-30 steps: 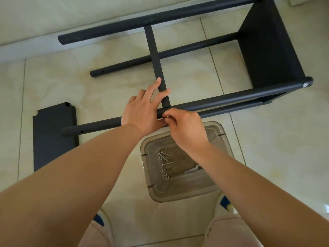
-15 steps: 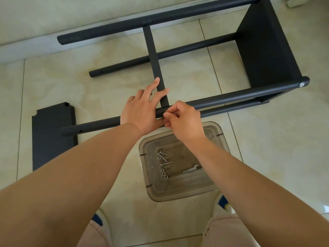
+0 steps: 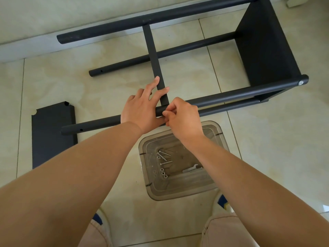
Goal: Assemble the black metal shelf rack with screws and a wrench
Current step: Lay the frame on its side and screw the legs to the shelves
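The black rack lies on its side on the tile floor, with one shelf panel (image 3: 263, 45) fixed at its right end. A flat cross bar (image 3: 153, 56) runs from the far tube (image 3: 124, 26) to the near tube (image 3: 231, 96). My left hand (image 3: 140, 107) rests on that joint, its fingers straight along the cross bar. My right hand (image 3: 183, 118) pinches something small, apparently a screw, against the front of the near tube at the joint; my fingers mostly hide it.
A clear plastic box (image 3: 222, 138) stands on the floor just below my hands, holding several screws (image 3: 163, 156), nuts (image 3: 163, 172) and a small flat wrench (image 3: 190, 168). A loose black shelf panel (image 3: 51, 136) lies at the left. My knees are at the bottom edge.
My right hand's fingers have shifted slightly at the joint, staying pinched against the near tube. My left hand and the rack have hardly moved.
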